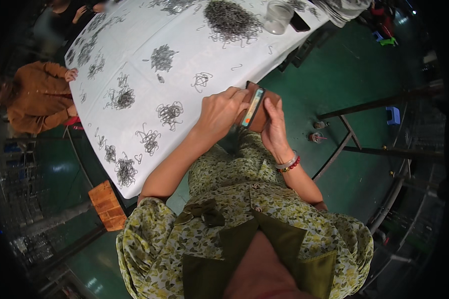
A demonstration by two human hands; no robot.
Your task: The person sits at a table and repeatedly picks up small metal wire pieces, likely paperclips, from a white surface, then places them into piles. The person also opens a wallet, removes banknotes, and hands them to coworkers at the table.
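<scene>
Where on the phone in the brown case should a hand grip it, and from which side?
Best by its two long edges, from the right and underneath. The phone in the brown case stands tilted on edge at the rim of the white table, the right hand cradling its back, the left hand on its upper side.

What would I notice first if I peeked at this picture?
Probably the big white table, dotted with dark tangles of bent wire, the largest heap at its far end. Next, right in the middle, the left hand and right hand grip a small brown case.
</scene>
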